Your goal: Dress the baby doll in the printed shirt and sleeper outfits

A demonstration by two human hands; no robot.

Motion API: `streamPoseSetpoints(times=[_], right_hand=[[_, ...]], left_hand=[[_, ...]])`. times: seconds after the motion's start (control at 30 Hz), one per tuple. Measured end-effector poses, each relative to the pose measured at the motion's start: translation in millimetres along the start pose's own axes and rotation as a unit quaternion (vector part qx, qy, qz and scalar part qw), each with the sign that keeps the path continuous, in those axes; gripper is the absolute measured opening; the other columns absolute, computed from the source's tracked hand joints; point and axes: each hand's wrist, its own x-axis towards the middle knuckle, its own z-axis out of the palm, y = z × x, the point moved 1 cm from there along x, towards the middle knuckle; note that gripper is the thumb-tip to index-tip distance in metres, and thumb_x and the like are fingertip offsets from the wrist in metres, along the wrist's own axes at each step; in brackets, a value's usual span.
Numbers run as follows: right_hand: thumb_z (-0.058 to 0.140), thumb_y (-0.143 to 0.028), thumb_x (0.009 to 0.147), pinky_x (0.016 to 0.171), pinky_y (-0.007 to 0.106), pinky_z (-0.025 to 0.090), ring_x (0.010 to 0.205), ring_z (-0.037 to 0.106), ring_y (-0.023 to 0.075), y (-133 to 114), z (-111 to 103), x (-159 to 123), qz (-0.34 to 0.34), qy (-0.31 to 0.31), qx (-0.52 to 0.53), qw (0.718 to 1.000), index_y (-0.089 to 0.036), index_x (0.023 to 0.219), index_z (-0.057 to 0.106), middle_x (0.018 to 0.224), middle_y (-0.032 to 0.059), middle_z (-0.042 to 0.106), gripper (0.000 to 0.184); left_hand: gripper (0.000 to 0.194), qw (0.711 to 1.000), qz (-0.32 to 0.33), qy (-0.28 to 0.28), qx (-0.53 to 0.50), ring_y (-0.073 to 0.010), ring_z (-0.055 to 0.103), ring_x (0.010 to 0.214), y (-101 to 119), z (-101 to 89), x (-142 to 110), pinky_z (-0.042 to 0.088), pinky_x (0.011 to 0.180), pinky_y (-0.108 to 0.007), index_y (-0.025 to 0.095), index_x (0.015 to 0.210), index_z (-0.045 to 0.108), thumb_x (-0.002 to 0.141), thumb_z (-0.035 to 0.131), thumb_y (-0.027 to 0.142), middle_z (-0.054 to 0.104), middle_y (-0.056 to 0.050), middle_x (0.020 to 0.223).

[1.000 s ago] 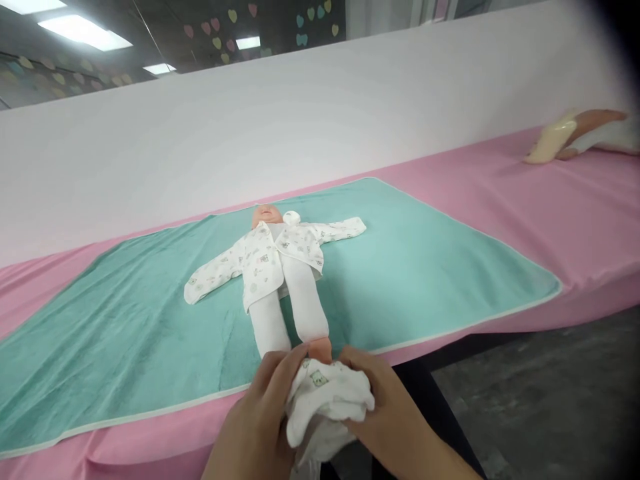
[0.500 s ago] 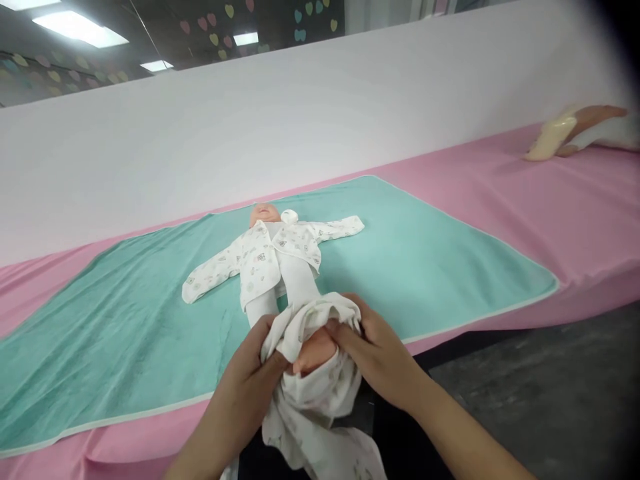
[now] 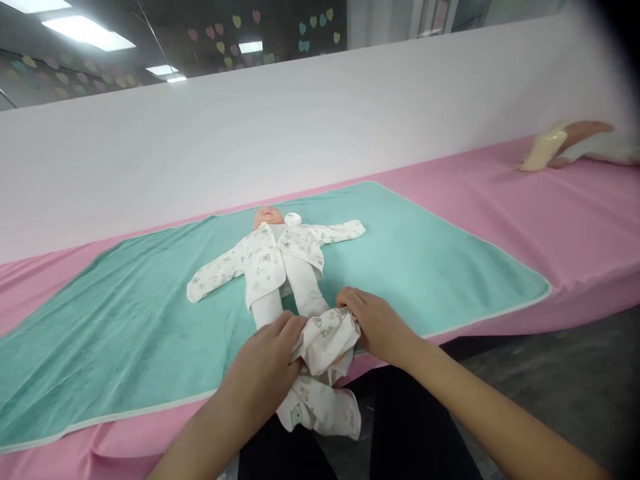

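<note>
A baby doll [image 3: 269, 215] lies on its back in an open printed jacket [image 3: 264, 267], its arms spread in long sleeves. White leggings [image 3: 304, 285] cover its legs. Around the doll's foot, at the near edge, a pair of printed white pants [image 3: 325, 337] is bunched, with one leg hanging down over the edge. My left hand [image 3: 273, 353] grips the fabric's left side, fingers curled over it. My right hand [image 3: 375, 323] pinches its upper right side. The doll's foot is mostly hidden by the cloth.
Under the doll is a green blanket [image 3: 425, 267] on a pink sheet [image 3: 500, 193]. A white wall [image 3: 250, 140] runs behind. At the far right lies a cream-coloured model foot [image 3: 544, 148] beside other doll-like parts. My dark-clad legs [image 3: 415, 427] are below the table edge.
Both hands have drawn the bunched pants up over the foot, toward the doll's leg. The skin-coloured foot, visible before inside the opening, is now mostly covered. The right hand has turned palm down.
</note>
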Motion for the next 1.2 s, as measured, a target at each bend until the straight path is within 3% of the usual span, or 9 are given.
streamPoseSetpoints(times=[0.1,0.17,0.27,0.37,0.53,0.67,0.83,1.07,1.2], right_hand=[[0.045,-0.008,0.074,0.061,0.027,0.031,0.072,0.046,0.0152,-5,1,3,0.015,0.026,0.016,0.999,-0.02,0.088,0.04,0.086,0.0025,0.052,0.019],[0.045,-0.012,0.076,0.06,0.026,0.033,0.07,0.046,0.0144,-11,-1,7,0.067,0.053,0.106,0.991,-0.021,0.091,0.04,0.085,0.0012,0.053,0.018],[0.046,-0.02,0.08,0.059,0.025,0.037,0.071,0.048,0.0134,-21,-4,12,0.146,0.095,0.288,0.942,-0.022,0.092,0.04,0.086,-0.0004,0.054,0.014],[0.05,-0.026,0.078,0.062,0.025,0.039,0.076,0.049,0.0136,-30,-4,14,0.174,0.125,0.405,0.889,-0.022,0.089,0.042,0.09,0.0002,0.054,0.014],[0.053,-0.025,0.074,0.064,0.025,0.041,0.08,0.05,0.0137,-31,0,15,0.193,0.112,0.508,0.832,-0.022,0.087,0.044,0.093,0.0004,0.053,0.015],[0.055,-0.022,0.071,0.064,0.025,0.041,0.079,0.05,0.0136,-22,-3,17,0.159,0.096,0.489,0.852,-0.021,0.085,0.044,0.094,0.0012,0.053,0.018],[0.052,-0.013,0.069,0.063,0.025,0.038,0.071,0.046,0.0116,-10,-15,22,0.09,0.085,0.351,0.928,-0.021,0.086,0.045,0.086,-0.0006,0.053,0.02],[0.043,-0.013,0.07,0.058,0.024,0.036,0.065,0.045,0.0112,1,-17,24,0.145,-0.014,0.332,0.932,-0.021,0.086,0.052,0.074,-0.0033,0.054,0.02],[0.043,-0.013,0.071,0.061,0.025,0.037,0.068,0.047,0.012,13,-14,27,0.152,-0.003,0.295,0.943,-0.02,0.084,0.054,0.078,-0.0022,0.056,0.018]], left_hand=[[0.031,0.996,0.015,0.03,0.077,-0.0205,0.052,0.078,1,7.0,3,0.034,0.065,-0.03,0.021,0.091,0.05,0.067,0.04,0.004,0.055,-0.003,0.085],[0.021,0.998,-0.022,0.034,0.055,-0.0194,0.051,0.072,4,4.0,7,0.033,0.062,-0.029,0.02,0.083,0.049,0.069,0.04,0.007,0.055,-0.003,0.08],[0.013,0.988,-0.105,0.016,-0.114,-0.0168,0.049,0.064,12,-5.3,9,0.033,0.054,-0.026,0.021,0.083,0.048,0.073,0.042,0.015,0.055,0.0,0.073],[0.014,0.94,-0.142,0.009,-0.309,-0.0158,0.051,0.066,19,-9.8,5,0.037,0.054,-0.023,0.021,0.088,0.048,0.074,0.047,0.022,0.056,0.002,0.074],[0.016,0.91,-0.172,0.087,-0.366,-0.014,0.047,0.064,20,-3.5,-2,0.035,0.053,-0.02,0.02,0.077,0.047,0.066,0.059,0.021,0.055,0.003,0.069],[0.014,0.912,-0.162,0.108,-0.36,-0.0136,0.046,0.061,18,-1.2,-5,0.034,0.052,-0.021,0.02,0.073,0.048,0.064,0.06,0.019,0.056,0.003,0.066],[0.009,0.901,-0.177,0.073,-0.389,-0.0124,0.046,0.058,3,-12.3,-4,0.034,0.051,-0.02,0.019,0.068,0.048,0.066,0.057,0.021,0.056,0.003,0.064],[0.027,0.757,-0.174,0.04,-0.628,-0.015,0.054,0.061,-26,-23.1,-23,0.041,0.052,-0.023,0.016,0.071,0.054,0.054,0.069,0.03,0.057,-0.003,0.07],[0.026,0.69,-0.218,0.132,-0.677,-0.0113,0.049,0.052,-48,-31.3,-35,0.039,0.048,-0.022,0.019,0.068,0.053,0.056,0.073,0.03,0.052,0.001,0.059]])
